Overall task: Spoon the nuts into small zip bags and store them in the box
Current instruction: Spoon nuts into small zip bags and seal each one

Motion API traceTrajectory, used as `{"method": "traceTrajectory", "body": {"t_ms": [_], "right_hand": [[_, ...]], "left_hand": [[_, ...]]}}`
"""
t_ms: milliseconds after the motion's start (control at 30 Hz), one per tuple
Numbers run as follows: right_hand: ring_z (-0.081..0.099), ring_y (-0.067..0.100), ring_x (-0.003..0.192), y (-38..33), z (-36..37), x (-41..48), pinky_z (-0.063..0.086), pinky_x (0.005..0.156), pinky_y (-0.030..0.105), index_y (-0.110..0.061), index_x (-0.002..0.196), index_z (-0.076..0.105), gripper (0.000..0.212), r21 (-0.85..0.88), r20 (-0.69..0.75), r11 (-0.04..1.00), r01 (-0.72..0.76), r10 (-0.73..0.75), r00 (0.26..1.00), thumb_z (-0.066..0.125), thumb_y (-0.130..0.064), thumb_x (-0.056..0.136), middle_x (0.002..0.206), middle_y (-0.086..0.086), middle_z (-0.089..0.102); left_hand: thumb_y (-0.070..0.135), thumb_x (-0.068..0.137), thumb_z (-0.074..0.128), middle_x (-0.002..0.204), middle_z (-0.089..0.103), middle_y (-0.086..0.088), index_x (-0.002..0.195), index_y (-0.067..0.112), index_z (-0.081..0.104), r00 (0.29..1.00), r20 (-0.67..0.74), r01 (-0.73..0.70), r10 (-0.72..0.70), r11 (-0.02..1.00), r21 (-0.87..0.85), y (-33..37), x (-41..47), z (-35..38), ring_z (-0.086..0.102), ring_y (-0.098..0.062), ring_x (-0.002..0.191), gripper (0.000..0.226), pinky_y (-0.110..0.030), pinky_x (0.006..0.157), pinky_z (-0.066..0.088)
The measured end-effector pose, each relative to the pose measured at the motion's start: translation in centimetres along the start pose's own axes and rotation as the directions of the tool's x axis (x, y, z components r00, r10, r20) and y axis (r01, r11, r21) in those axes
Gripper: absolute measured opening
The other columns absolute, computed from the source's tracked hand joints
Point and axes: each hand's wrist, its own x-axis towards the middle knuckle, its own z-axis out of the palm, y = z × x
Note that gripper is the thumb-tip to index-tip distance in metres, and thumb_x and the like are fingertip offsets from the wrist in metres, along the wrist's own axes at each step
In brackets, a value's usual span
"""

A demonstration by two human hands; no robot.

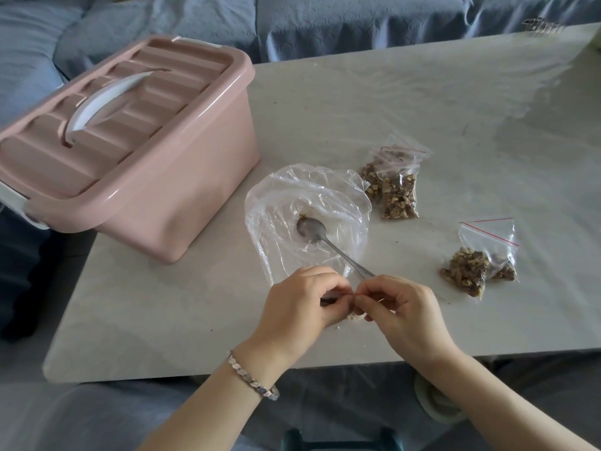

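My left hand (302, 301) and my right hand (400, 307) meet near the table's front edge and pinch the red-striped top of a small zip bag (353, 315), which is mostly hidden beneath my fingers. Just beyond them a metal spoon (325, 239) lies with its bowl on a large, nearly flat clear plastic bag (302, 196). Filled zip bags of chopped nuts lie to the right: a pile (395, 187) further back and others (474, 268) nearer me. The pink box (156, 177) stands at the left with its lid on.
The box has a white handle (107, 99) and white clips. The pale table (422, 92) reaches back to a sofa covered in blue fabric (325, 24). Crumbs dot the table around the bags.
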Motion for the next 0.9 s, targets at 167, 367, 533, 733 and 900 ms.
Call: {"method": "traceTrajectory", "body": {"t_ms": [167,367,533,733,900], "right_hand": [[0.058,0.007,0.058,-0.3,-0.9,0.1,0.041,0.056,0.009,-0.023,0.066,0.066,0.008,-0.002,-0.045,0.999,0.039,-0.039,0.998,0.065,-0.018,0.071,0.066,-0.013,0.064],[0.058,0.007,0.056,-0.7,-1.7,-0.1,0.043,0.056,0.010,-0.029,0.061,0.063,0.017,0.057,-0.047,0.997,0.043,-0.040,0.998,0.064,-0.015,0.071,0.064,-0.012,0.063],[0.059,0.012,0.058,-1.1,-2.5,-0.1,0.048,0.056,0.020,-0.026,0.066,0.065,0.009,0.110,-0.060,0.994,0.014,-0.007,0.998,0.064,-0.017,0.070,0.066,-0.009,0.065],[0.061,0.005,0.065,-1.3,-4.1,-0.3,0.042,0.062,0.006,-0.033,0.067,0.063,0.020,0.031,-0.104,0.999,0.026,-0.022,0.994,0.068,-0.014,0.075,0.074,-0.014,0.066],[0.056,0.006,0.046,1.0,-7.3,1.8,0.046,0.048,0.013,-0.025,0.060,0.067,0.031,0.186,-0.297,0.963,-0.192,0.242,0.924,0.068,-0.001,0.079,0.057,-0.005,0.068]], "left_hand": [[0.037,0.075,0.054,0.081,0.061,0.013,0.073,0.027,0.063,0.996,-0.063,-0.053,0.056,0.997,0.053,-0.5,0.0,-0.8,0.048,0.008,0.076,0.013,-0.007,0.059,0.037],[0.032,0.076,0.058,0.078,0.061,0.011,0.071,0.022,0.065,0.995,-0.071,-0.067,0.064,0.997,-0.039,-1.2,-0.4,-2.0,0.053,0.007,0.069,0.013,-0.007,0.055,0.037],[0.031,0.076,0.067,0.078,0.065,0.013,0.077,0.026,0.066,0.997,-0.077,-0.011,-0.005,0.978,-0.206,-1.0,-0.2,-2.4,0.059,-0.004,0.068,0.005,-0.013,0.055,0.041],[0.025,0.073,0.075,0.072,0.067,0.013,0.064,0.036,0.067,0.989,-0.098,0.079,-0.114,0.949,-0.306,0.7,0.6,-1.7,0.061,-0.001,0.066,0.015,-0.015,0.057,0.045],[0.021,0.085,0.065,0.078,0.067,0.014,0.081,0.030,0.066,0.982,-0.015,0.177,-0.187,0.948,-0.263,0.9,1.6,-0.9,0.062,0.001,0.076,0.011,-0.018,0.067,0.050]]}}
